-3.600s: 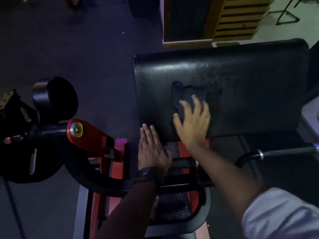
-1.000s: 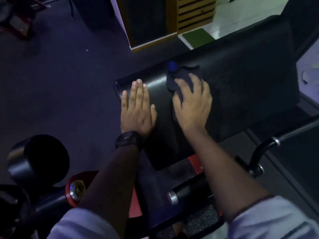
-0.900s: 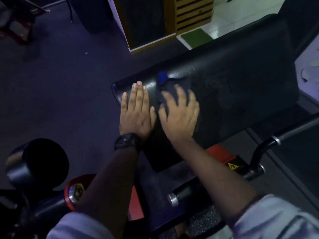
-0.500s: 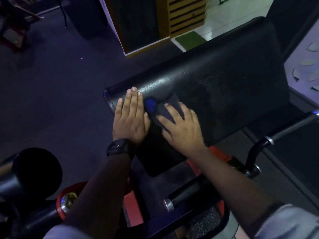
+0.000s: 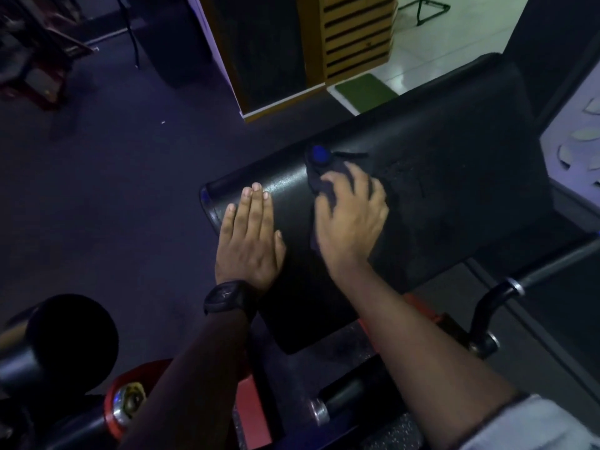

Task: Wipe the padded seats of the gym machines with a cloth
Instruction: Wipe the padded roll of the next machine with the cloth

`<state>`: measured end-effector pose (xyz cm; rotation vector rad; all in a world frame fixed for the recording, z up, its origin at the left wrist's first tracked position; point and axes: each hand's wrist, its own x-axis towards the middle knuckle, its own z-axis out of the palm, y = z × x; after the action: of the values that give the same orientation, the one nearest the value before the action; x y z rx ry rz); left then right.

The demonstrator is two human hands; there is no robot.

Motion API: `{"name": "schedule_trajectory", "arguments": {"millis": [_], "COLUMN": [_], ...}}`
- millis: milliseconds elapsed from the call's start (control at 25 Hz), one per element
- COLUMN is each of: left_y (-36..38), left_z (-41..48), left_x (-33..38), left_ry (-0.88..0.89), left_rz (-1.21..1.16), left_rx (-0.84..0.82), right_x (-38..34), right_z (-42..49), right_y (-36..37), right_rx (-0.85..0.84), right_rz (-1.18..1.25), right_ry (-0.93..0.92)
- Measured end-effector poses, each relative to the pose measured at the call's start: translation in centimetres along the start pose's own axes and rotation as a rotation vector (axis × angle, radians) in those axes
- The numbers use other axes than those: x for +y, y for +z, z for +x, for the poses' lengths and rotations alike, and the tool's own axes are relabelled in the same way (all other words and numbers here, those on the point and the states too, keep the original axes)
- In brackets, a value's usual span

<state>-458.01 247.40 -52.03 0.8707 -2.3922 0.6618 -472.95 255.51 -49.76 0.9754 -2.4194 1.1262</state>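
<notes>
Cloth [image 5: 317, 178] slid rightward, pressed under right hand [image 5: 352, 222]

Dim room. A dark floor [image 5: 97, 190] fills the left of the frame. At top centre stands a slatted wooden panel [image 5: 357, 37]; upper right, bright white tiles [image 5: 454, 43] and a green mat [image 5: 365, 90].

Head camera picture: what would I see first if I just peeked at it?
Two hands in the middle: the right hand presses a dark cloth with a blue spot onto the big black padded seat, and the left hand lies flat on its left end, a black watch on the wrist. The bright tiled floor at top right stands out too.
</notes>
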Motion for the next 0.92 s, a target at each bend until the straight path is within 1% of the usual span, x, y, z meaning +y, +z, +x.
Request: {"name": "schedule_trajectory", "arguments": {"millis": [40,120,160,200,240,280,320,360,400,440,480,520,560,640,680,720,800,840,880,920], "left_y": [-0.1,0.0,0.0,0.0,-0.2,-0.3,-0.2,-0.2,-0.2,-0.2,-0.2,-0.2,-0.2,-0.2,-0.2,-0.2,-0.3,-0.2,-0.2,-0.2], "left_z": [0.0,0.0,0.0,0.0,0.0,0.0,0.1,0.0,0.0,-0.1,-0.1,0.0,0.0,0.0,0.0,0.0,-0.1,0.0,0.0,0.0], "left_x": [0.0,0.0,0.0,0.0,0.0,0.1,0.1,0.0,0.0,-0.1,-0.1,-0.1,0.0,-0.1,-0.1,-0.1,0.0,0.0,0.0,0.0], "left_ry": [-0.002,-0.015,-0.023,-0.029,-0.033,-0.034,-0.035,-0.039,-0.039,-0.037,-0.039,-0.044,-0.045,-0.039,-0.041,-0.041,-0.042,-0.045,-0.046,-0.045], "left_rz": [0.003,0.002,0.0,-0.007,-0.016,-0.023,-0.029,-0.038,-0.046,-0.05,-0.052,-0.056,-0.061,-0.056,-0.054,-0.057,-0.059,-0.058,-0.058,-0.059], "left_rx": [0.002,0.012,0.016,0.017,0.018,0.025,0.032,0.034,0.038,0.046,0.049,0.042,0.031,0.025,0.023,0.021,0.021,0.02,0.019,0.018], "right_x": [-1.6,-1.6,-0.8,-0.3,-0.6,-1.4,-2.6,-3.7,-4.4,-4.3,-3.4,-2.4,-2.1,-2.6,-3.3,-3.9,-2.6,-1.4,-0.5,-0.3], "right_z": [-0.5,0.3,2.2,4.2,5.9,6.7,6.6,5.9,5.0,4.5,5.1,6.6,7.8,8.2,7.3,6.1,5.0,6.2,7.3,7.9], "right_y": [0.6,0.7,0.4,0.0,-0.5,-0.7,-0.5,0.2,0.9,0.8,0.6,0.4,-0.1,-0.1,0.2,0.6,0.7,0.4,0.1,-0.1], "right_rx": [-0.032,-0.113,-0.156,-0.171,-0.161,-0.146,-0.143,-0.157,-0.16,-0.163,-0.193,-0.23,-0.232,-0.167,-0.141,-0.119,-0.119,-0.156,-0.136,-0.093], "right_rz": [-0.047,-0.151,-0.165,-0.179,-0.18,-0.183,-0.197,-0.197,-0.193,-0.172,-0.15,-0.171,-0.209,-0.253,-0.253,-0.247,-0.214,-0.21,-0.208,-0.203], "right_ry": [-0.109,-0.671,-0.818,-0.816,-0.66,-0.431,-0.266,-0.296,-0.476,-0.701,-0.859,-0.896,-0.781,-0.297,-0.2,-0.283,-0.715,-0.826,-0.757,-0.534]}}
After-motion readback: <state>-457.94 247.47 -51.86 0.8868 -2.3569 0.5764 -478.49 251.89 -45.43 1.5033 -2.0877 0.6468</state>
